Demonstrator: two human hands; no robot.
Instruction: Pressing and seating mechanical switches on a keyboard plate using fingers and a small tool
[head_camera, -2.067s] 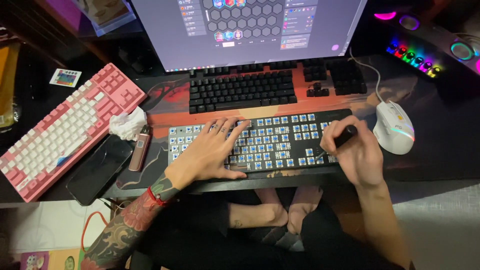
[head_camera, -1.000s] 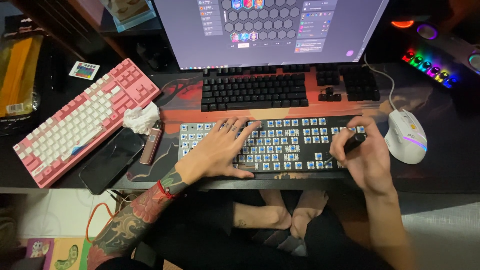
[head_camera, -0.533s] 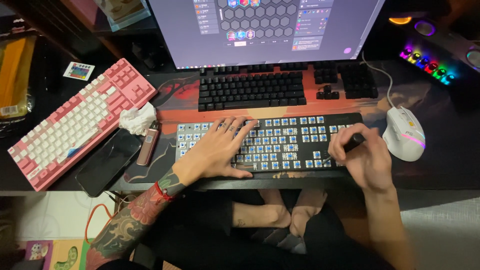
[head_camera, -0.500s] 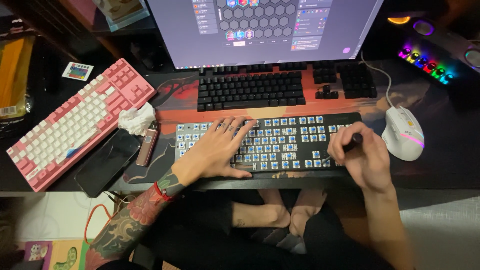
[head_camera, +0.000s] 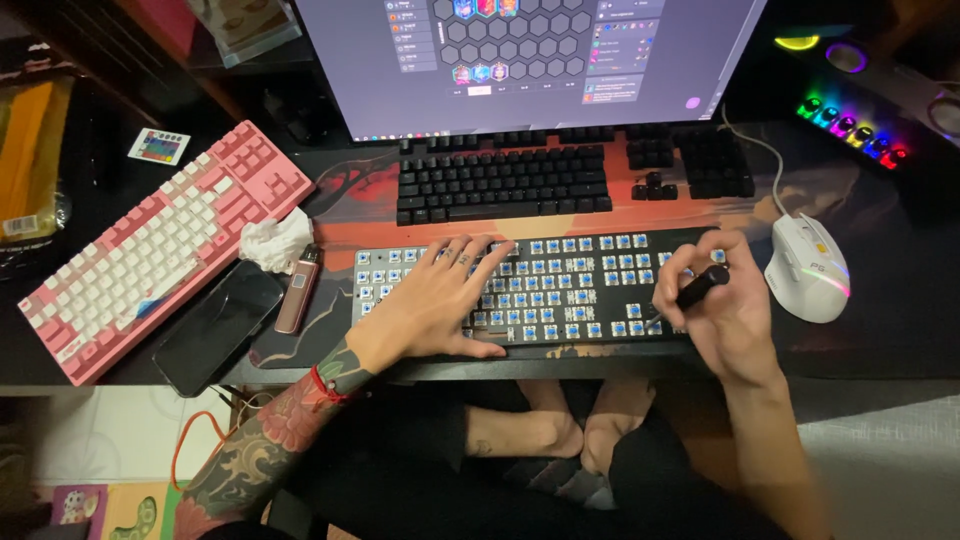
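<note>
Bare-switch keyboard (head_camera: 580, 290) at frame centre, unmoved since half second ago. Left hand (head_camera: 430, 300) still flat, fingers spread, pinning its left half. Right hand (head_camera: 715, 310) closed round black tool (head_camera: 695, 290), tip now lower right, among last switches.

— What carries everything here?

— A dark desk (head_camera: 900, 340), with a large desk mat (head_camera: 360, 215) in red and black spread over its middle.

— What sits under the person's hands?

— A bare keyboard (head_camera: 560, 290) with its blue switches showing; the left hand (head_camera: 435, 305) lies flat on it and the right hand (head_camera: 715, 315) is over its right end.

— And beyond the hands?

— A black keyboard (head_camera: 505, 185), just behind the bare one, before the monitor (head_camera: 530, 50).

— To the sides?

— Just right of the right hand sits a white mouse (head_camera: 808, 268). Left of the left hand lie a slim brown device (head_camera: 298, 290), a crumpled tissue (head_camera: 270, 240), a black phone (head_camera: 218, 325) and, farthest out, a pink keyboard (head_camera: 150, 260).
</note>
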